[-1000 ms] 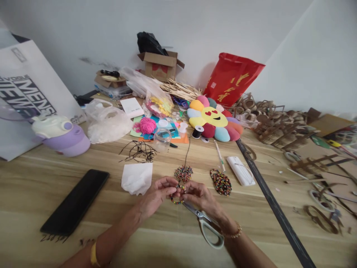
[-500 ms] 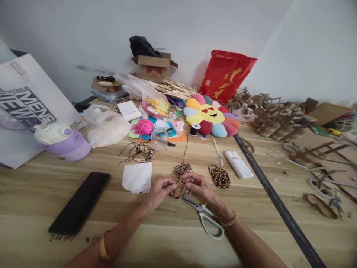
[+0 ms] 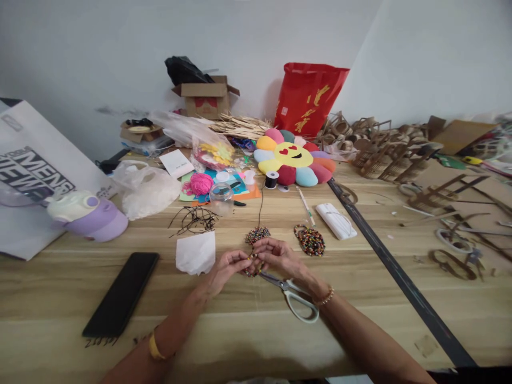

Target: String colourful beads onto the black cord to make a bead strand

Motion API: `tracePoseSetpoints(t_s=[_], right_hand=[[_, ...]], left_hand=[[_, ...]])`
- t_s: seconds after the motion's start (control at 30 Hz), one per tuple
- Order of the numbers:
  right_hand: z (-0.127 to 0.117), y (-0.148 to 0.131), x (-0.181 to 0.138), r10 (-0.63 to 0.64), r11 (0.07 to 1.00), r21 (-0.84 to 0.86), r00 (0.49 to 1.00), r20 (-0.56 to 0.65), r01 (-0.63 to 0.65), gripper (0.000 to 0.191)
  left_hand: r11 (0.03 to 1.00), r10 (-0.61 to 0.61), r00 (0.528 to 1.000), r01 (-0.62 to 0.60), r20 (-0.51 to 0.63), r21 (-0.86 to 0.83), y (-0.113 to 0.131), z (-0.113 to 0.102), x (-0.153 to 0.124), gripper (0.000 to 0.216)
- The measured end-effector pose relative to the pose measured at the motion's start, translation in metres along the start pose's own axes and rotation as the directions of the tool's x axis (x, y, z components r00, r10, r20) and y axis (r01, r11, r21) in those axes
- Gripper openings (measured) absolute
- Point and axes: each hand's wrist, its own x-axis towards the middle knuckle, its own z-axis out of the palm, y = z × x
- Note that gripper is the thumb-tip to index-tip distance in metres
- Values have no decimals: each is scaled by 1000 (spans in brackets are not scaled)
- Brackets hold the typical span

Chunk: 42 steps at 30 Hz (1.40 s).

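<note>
Two hands meet at the middle of the wooden tabletop (image 3: pixel 248 330). From left to right: a lilac and white plastic water jug (image 3: pixel 86 215) lies on its side near the left edge. A flat black phone (image 3: pixel 122 294) lies face up nearer the viewer, and a crumpled white tissue (image 3: pixel 196 253) rests just left of the hands.

The left hand (image 3: pixel 229 265) and the right hand (image 3: pixel 280 257) have their fingertips pressed close together, each pinching a short strand of small multicoloured beads (image 3: pixel 253 270). The strand is held just above the tabletop, between the two hands. Only a small curve of red, yellow and dark beads shows below the fingers; the rest is hidden.

A thin black cord (image 3: pixel 261 205) runs from above the hands towards a black thread spool (image 3: pixel 272 180). A round cluster of mixed beads (image 3: pixel 258 234) sits just beyond the fingertips. White-handled steel scissors (image 3: pixel 294 300) lie under the right wrist. An oval beaded piece (image 3: pixel 310 240) and a flat white packet (image 3: pixel 336 220) lie further right, then a long dark strip (image 3: pixel 396 272).

Compared with one second earlier, the hands have drawn closer together. The beaded loop that then hung open beneath them is now mostly covered by the fingers. The scissors, tissue and phone keep their places.
</note>
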Motion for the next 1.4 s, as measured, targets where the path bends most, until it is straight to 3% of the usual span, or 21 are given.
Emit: tracePoseSetpoints(t_s=[0.23,0.5,0.63,1.0,1.1,1.3,1.4], right_hand=[[5,-7,-3,-10,935,-356,1000,-21,2,29],[6,-10,-2,48,963,-262,997,-63,-63,41],[8,-6,-2,44,983,-177,998,-34,-50,51],[-2,0,0,-41,983,-179,995,-87,25,35],[-5,-1,0,-25,978,-207,997,-69,11,36],[-6,-3,-1,-44,934,-355,998,-39,28,34],[-4,-7,-1,-34,936,-352,998,-49,14,35]], left_hand=[[962,-45,998,31,-42,-270,0,-3,4,29],[988,-45,997,35,-61,-152,1,-4,0,26],[983,-32,995,14,-97,-184,2,-2,-2,28],[947,-60,998,66,29,-313,-1,-1,-2,25],[961,-50,999,42,-21,-273,-1,-3,-2,25],[998,50,969,-58,-242,-27,-1,-4,1,24],[998,29,962,-45,-271,-53,-1,-3,1,27]])
